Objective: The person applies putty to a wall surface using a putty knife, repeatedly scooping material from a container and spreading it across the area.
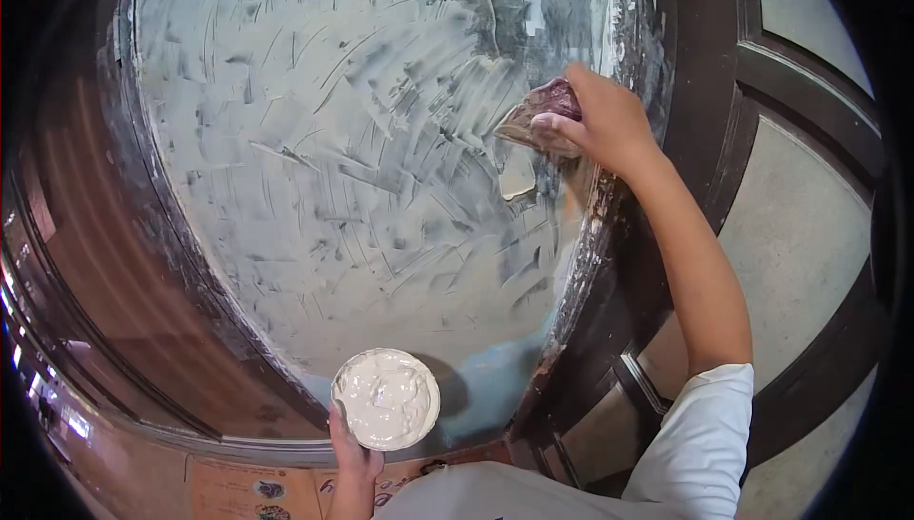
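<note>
My right hand (609, 122) is closed around a flat putty spreader (529, 124), purplish at the grip and smeared along its blade. The spreader rests on or very close to a wall panel (314, 225) coated in streaky grey-white filler. Just below the blade, a thicker pale dab of filler (516, 175) sticks to the panel. Low in the view, my left hand (354, 451) grips the side of a round tub; its fingers are partly hidden underneath. Glossy off-white putty (386, 398) fills the tub.
Dark wooden framing with pale panels (790, 225) stands to the right, beside the panel's chipped, paint-spotted edge (595, 234). Brown glossy boarding (133, 263) lies on the left. Patches of blue (490, 377) show at the panel's bottom. An orange printed sheet (224, 491) is at the lower edge.
</note>
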### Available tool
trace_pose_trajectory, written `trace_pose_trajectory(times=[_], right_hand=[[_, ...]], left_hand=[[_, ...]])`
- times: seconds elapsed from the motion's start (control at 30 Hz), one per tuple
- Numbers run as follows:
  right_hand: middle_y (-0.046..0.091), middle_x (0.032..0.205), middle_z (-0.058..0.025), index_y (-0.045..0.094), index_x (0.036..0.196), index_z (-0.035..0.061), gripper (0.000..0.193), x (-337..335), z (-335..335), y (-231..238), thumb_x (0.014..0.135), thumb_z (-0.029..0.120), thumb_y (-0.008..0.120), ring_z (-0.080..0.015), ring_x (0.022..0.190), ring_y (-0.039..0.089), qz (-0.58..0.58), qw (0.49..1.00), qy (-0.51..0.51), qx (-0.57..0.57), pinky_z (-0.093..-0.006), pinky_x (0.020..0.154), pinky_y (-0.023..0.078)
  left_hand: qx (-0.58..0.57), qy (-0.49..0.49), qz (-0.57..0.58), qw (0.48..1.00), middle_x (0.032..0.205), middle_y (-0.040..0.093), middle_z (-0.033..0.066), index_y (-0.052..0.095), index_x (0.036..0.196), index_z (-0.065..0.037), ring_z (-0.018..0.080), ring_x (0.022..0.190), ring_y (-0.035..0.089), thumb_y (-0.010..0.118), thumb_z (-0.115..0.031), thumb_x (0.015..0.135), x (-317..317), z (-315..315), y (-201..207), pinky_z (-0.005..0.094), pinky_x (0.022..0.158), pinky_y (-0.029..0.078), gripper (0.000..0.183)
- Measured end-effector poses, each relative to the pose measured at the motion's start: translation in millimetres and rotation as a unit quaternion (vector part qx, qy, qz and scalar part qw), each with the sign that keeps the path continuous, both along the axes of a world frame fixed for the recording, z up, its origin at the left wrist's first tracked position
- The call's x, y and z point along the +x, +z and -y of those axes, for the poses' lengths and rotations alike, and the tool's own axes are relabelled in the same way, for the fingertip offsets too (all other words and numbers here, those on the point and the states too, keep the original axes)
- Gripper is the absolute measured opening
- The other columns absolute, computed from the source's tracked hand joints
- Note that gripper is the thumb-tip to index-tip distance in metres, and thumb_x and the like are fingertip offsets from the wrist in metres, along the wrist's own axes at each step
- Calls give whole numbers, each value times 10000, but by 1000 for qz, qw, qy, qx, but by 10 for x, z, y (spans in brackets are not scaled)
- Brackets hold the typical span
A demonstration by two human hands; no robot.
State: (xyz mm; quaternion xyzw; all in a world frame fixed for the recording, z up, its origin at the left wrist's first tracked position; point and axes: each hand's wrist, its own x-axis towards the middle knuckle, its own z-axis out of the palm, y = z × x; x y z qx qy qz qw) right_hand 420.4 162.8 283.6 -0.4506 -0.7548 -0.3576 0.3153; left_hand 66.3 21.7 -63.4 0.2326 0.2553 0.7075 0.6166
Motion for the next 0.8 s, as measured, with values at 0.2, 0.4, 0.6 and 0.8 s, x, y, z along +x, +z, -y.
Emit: trace_pose_trajectory(times=[0.2,0.4,0.6,0.8], right_hand=[[601,868,-118,523,947,82,475,20,-59,-211,734,414,787,-361,849,600,119,989,77,-48,-449,723,467],[646,858,-108,524,959,79,503,10,-92,-222,761,465,779,-343,821,639,21,998,19,55,-451,705,473],[634,824,-94,557,958,105,485,29,50,-70,773,505,759,-307,813,633,3,998,42,43,-426,731,448],[627,848,-35,546,991,135,465,-79,-148,-269,784,508,730,-233,853,635,147,987,60,31,-393,763,394]], left_hand=[[-8,-18,5,1000,1428,521,113,450,1433,-72,280,1280,526,366,-503,1031,37,-55,-89,436,1079,429,596],[-13,-37,13,999,1421,532,116,472,1419,-68,287,1275,530,358,-494,1034,138,-105,-102,433,1081,426,585],[-11,-44,9,999,1420,532,117,472,1418,-66,291,1274,533,361,-498,1033,152,-119,-91,436,1082,428,590],[-32,-38,10,999,1414,538,116,466,1420,-66,280,1270,540,355,-490,1036,166,-132,-113,423,1076,437,583]])
